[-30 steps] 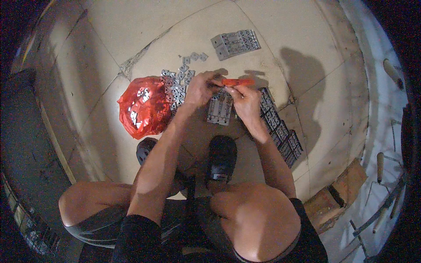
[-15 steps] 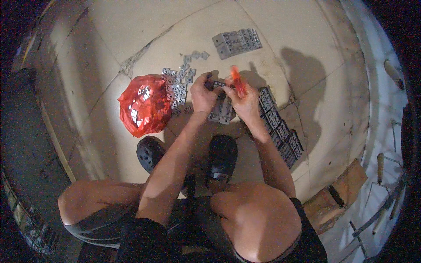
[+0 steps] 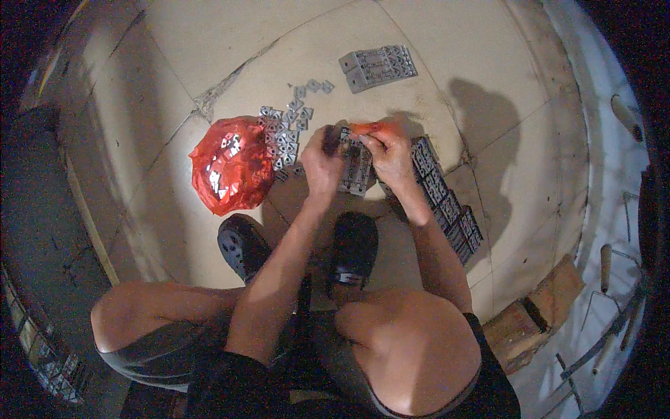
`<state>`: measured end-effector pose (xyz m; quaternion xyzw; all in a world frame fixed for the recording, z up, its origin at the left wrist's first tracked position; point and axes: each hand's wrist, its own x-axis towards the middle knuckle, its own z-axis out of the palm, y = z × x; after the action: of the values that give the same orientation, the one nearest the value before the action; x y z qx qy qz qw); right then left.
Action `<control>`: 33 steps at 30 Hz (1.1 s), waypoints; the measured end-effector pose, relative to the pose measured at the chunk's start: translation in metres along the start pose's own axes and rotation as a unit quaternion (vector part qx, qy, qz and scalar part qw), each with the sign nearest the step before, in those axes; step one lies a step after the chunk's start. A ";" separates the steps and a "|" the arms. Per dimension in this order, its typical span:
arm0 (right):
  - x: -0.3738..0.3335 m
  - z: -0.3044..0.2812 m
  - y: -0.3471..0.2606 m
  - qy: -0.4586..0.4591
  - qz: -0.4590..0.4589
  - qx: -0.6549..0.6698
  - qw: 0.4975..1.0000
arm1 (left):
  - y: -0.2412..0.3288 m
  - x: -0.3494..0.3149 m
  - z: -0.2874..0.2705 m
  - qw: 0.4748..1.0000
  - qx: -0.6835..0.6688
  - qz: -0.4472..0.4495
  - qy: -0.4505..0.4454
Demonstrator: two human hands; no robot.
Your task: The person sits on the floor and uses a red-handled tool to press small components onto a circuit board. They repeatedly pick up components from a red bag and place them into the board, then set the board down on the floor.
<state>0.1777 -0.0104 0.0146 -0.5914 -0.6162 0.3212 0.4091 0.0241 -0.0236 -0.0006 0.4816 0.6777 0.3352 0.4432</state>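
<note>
My left hand point(image 3: 324, 164) is closed around a small grey metal part with holes point(image 3: 345, 133), held just above the floor. Close beside it, my right hand point(image 3: 391, 159) grips a slim orange-red tool point(image 3: 373, 128), its tip pointing left to that part; its exact kind is blurred. Beneath and between both hands lies a grey slotted metal block point(image 3: 357, 174), partly covered by my fingers. Left of my left hand, many small grey metal plates with holes point(image 3: 283, 143) are spread on the floor. They lie against a red plastic bag point(image 3: 241, 192) with more plates in it.
Farther off stands a group of grey metal blocks point(image 3: 377, 68). A long row of dark grey blocks point(image 3: 447, 199) runs along my right forearm. My dark shoes point(image 3: 354, 244) are just below the work. Wooden pieces point(image 3: 551, 293) and wooden-handled tools point(image 3: 606, 269) lie at the right.
The orange-red tool has swung from upright to nearly level, pointing left. My right hand has turned with it, and both hands have shifted slightly.
</note>
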 end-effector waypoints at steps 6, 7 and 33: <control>-0.005 -0.010 -0.016 -0.004 0.093 0.006 0.996 | -0.003 -0.016 -0.002 0.999 -0.004 -0.030 0.013; -0.004 -0.011 -0.020 -0.019 0.135 -0.007 0.991 | -0.004 -0.016 -0.001 0.999 -0.007 -0.039 0.010; 0.061 -0.054 -0.080 -0.157 0.014 -0.145 0.977 | -0.019 -0.034 0.021 0.998 -0.030 -0.014 0.049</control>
<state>0.1905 0.0373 0.1176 -0.5951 -0.7047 0.3225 0.2126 0.0415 -0.0612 -0.0155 0.4417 0.6949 0.3721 0.4285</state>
